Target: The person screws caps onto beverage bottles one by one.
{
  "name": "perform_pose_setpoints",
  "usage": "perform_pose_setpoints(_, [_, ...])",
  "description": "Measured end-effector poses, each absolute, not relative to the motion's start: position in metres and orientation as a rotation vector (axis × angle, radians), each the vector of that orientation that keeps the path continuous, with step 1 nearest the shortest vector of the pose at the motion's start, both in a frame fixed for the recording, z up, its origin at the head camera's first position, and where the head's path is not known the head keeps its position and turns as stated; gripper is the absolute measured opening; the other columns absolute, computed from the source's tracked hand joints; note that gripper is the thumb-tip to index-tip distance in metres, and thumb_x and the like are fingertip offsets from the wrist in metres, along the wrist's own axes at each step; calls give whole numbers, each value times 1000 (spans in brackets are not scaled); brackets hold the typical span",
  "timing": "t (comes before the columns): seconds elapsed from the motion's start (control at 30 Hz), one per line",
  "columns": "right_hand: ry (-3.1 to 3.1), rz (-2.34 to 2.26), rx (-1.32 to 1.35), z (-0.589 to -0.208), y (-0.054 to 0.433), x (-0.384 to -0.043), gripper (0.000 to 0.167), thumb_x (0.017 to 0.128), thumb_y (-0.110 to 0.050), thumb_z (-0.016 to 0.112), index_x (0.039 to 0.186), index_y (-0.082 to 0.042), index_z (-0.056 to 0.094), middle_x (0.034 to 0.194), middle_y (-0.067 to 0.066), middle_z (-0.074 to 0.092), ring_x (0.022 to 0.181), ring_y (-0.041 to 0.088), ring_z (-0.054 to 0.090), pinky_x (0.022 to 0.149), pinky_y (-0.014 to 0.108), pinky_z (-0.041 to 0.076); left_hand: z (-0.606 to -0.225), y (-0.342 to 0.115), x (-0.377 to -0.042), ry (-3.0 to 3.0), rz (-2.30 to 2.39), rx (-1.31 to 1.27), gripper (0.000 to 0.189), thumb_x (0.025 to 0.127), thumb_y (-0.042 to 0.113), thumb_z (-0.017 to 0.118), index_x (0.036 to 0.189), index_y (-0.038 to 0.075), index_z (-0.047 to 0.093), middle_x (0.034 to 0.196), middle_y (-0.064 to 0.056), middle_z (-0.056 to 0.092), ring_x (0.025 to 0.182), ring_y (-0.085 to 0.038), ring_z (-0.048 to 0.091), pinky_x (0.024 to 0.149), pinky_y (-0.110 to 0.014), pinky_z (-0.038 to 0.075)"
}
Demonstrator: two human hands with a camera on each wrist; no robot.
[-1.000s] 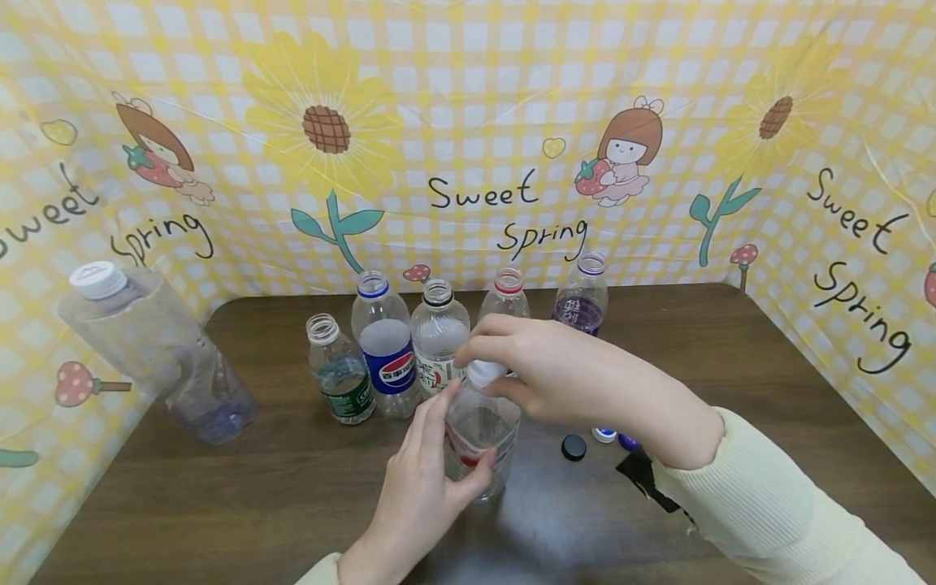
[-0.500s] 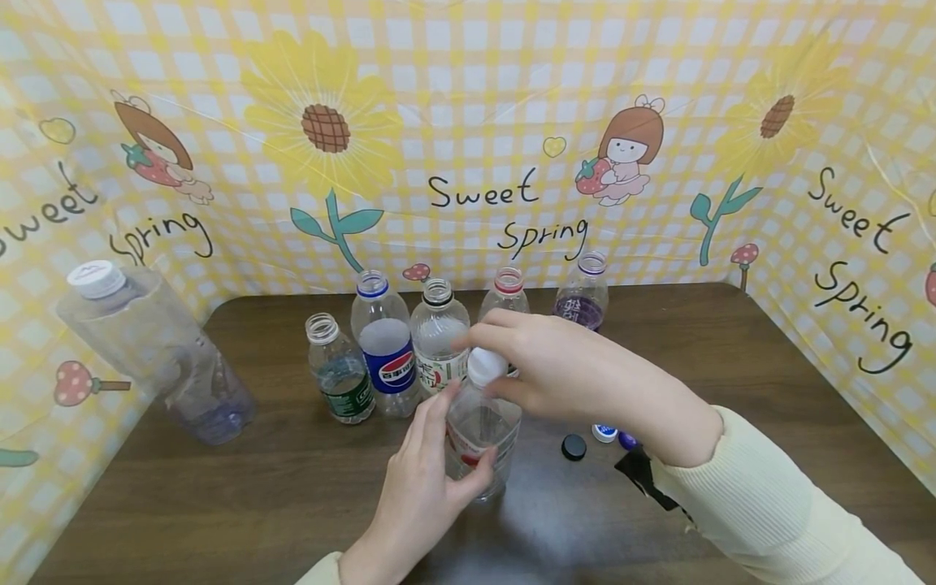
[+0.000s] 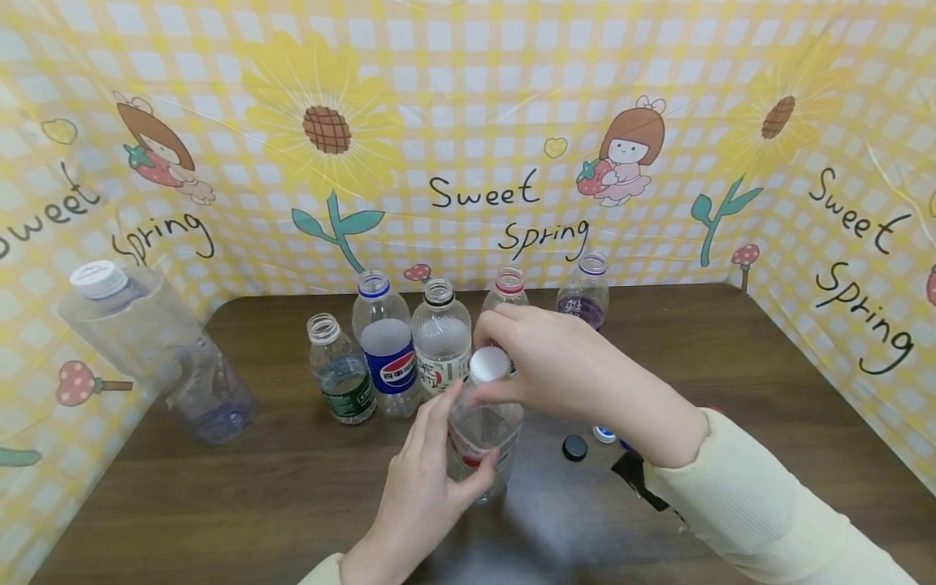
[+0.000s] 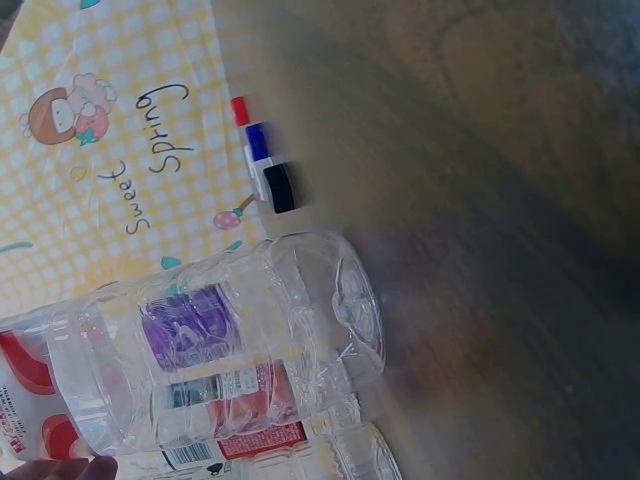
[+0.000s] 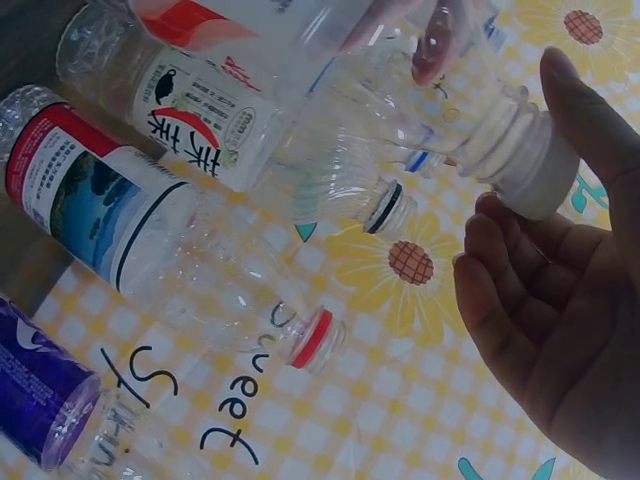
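A clear plastic bottle (image 3: 484, 455) with a red-and-white label stands upright in the middle of the table. My left hand (image 3: 424, 479) grips its side, thumb in front and fingers along the left. On its neck sits a white bottle cap (image 3: 490, 365). My right hand (image 3: 544, 353) reaches over from the right, with thumb and fingertips around this cap. In the right wrist view the thumb lies at one side of the cap (image 5: 540, 178) and the curled fingers at the other. The left wrist view shows mostly the bottle's lower body (image 4: 300, 330).
Behind stand several uncapped bottles: green-labelled (image 3: 342, 382), blue-labelled (image 3: 387, 349), one with a black neck ring (image 3: 441, 333), red-ringed (image 3: 507, 288), purple-labelled (image 3: 582, 305). A tall capped bottle (image 3: 157, 349) stands left. Loose caps, including a black cap (image 3: 574, 448), lie right. Patterned cloth (image 3: 468, 122) surrounds the table.
My right fingers have shifted around the white cap, and more of its top now shows. The right wrist has moved slightly left. My left hand and the bottle stay almost still.
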State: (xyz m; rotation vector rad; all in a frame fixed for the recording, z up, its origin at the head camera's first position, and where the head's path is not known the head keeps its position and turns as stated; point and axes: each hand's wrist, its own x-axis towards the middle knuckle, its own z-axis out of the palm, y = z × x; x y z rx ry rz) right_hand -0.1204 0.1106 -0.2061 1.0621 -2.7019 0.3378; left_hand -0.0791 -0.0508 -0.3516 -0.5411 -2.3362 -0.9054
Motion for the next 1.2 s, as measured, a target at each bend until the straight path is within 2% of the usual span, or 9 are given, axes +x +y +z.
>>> perform_pose_setpoints(0.27, [-2736,340,1008,-208,111,-120,40,71,-44,80,89,-15,59,80,-5,60,65,5,52,55,19,43,-352,-50,-79,-2339,-908,-543,82,70,23,82,138,6,41,125,-11,55,101,-23,63,70,-36,59])
perform_pose_setpoints(0.5, [-2723,321,1055,-207,112,-119,42,74,-44,78,104,-16,65,92,-4,64,71,7,59,60,21,50,-353,-50,-80,-2319,-884,-545,82,69,24,82,138,6,40,124,-12,56,100,-25,64,69,-37,59])
perform_pose_setpoints(0.7, [-2714,326,1074,-208,116,-119,45,73,-42,79,106,-15,66,96,-3,66,74,7,60,64,21,51,-351,-50,-79,-2357,-907,-529,81,71,24,81,138,7,39,125,-13,55,97,-26,64,69,-36,60])
perform_pose_setpoints(0.83, [-2698,418,1142,-205,120,-121,51,76,-41,78,115,-12,63,106,0,64,84,9,60,74,25,54,-350,-50,-79,-2392,-928,-516,81,72,24,81,139,9,37,126,-13,55,96,-25,64,69,-36,60])
perform_pose_setpoints(0.93, [-2671,524,1263,-202,124,-122,54,81,-32,76,126,-8,58,121,5,60,104,15,59,89,32,53,-350,-50,-79,-2392,-928,-519,81,72,24,81,139,9,37,125,-13,55,96,-24,64,70,-35,60])
perform_pose_setpoints(1.03, [-2668,564,1370,-199,127,-122,50,85,-18,72,130,-7,55,130,6,56,119,19,54,97,36,50,-351,-50,-80,-2379,-923,-526,81,72,25,81,138,8,37,124,-13,55,97,-23,63,70,-35,60])
perform_pose_setpoints(1.2, [-2716,527,1418,-198,130,-122,44,87,-2,64,130,-8,56,129,3,58,121,19,54,99,37,49,-351,-50,-80,-2365,-908,-526,81,71,26,81,138,7,38,123,-12,55,98,-23,63,70,-35,60])
